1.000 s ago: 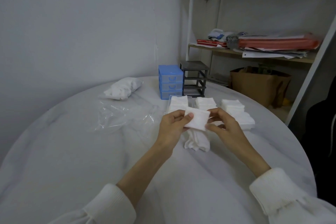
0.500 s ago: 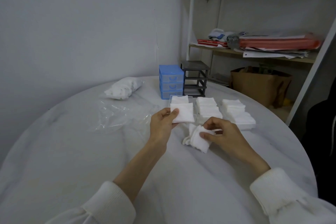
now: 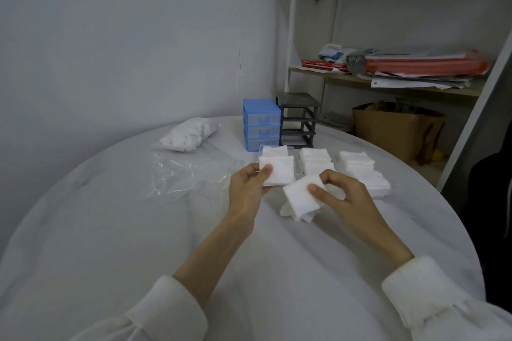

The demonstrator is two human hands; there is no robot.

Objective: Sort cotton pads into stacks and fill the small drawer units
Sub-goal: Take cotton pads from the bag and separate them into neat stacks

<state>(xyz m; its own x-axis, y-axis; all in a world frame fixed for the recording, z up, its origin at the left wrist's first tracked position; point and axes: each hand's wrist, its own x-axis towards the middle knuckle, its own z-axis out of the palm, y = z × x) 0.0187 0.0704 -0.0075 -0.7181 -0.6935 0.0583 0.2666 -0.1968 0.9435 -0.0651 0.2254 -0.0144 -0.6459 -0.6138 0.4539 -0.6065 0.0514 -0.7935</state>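
Both arms reach forward; the left hand point(image 3: 246, 188) pinches with thumb on top, the right hand point(image 3: 343, 196) pinches with curled fingers point(image 3: 318, 193)

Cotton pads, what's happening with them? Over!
Left hand holds a pad over the clear drawer. Right hand pinches another pad. Nothing blocking.

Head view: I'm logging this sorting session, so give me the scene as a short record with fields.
surface: round white table
left hand: holds a cotton pad over the clear tray
right hand: pinches a pad above the loose pile
sorted stacks: white pad stacks right of the tray
drawer units: blue unit, drawers shut; dark frame, slots empty
other: bag of pads, plastic wrap
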